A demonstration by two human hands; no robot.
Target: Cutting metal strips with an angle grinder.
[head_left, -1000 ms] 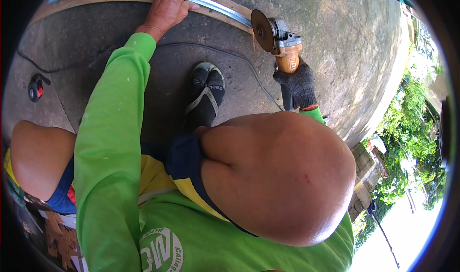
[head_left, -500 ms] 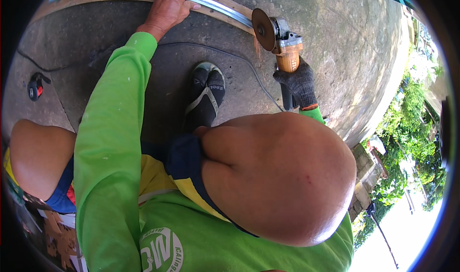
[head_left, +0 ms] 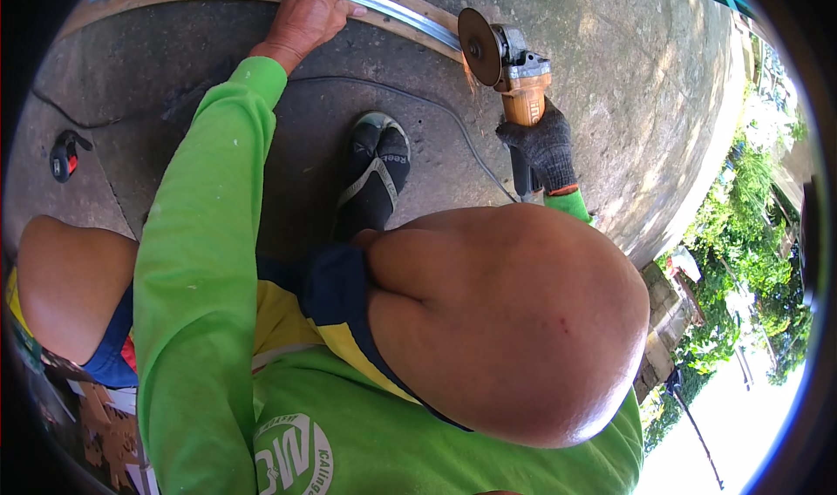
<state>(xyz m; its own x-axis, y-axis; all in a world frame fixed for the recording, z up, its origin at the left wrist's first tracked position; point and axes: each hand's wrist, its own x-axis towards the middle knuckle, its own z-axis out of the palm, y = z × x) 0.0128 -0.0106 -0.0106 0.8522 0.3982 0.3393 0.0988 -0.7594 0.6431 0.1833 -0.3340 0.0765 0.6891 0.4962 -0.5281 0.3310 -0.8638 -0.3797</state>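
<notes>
Gloved right hand point(head_left: 542, 151) wrapped round the angle grinder point(head_left: 526, 98) at one o'clock, bare left hand point(head_left: 312, 14) clasping the metal strip point(head_left: 406, 16) toward eleven, I note the disc point(head_left: 481, 48) nudged slightly twelve-ward, sparks point(head_left: 472, 78) showing: cut probably progressing.

- We've got daylight flooding the right, one patch point(head_left: 741, 434) blown white!
- We see sun dapple the concrete floor point(head_left: 628, 120), dim shade leftward.
- We catch glare on the knee point(head_left: 523, 321).
- We watch the fisheye bow the metal strip point(head_left: 401, 16).
</notes>
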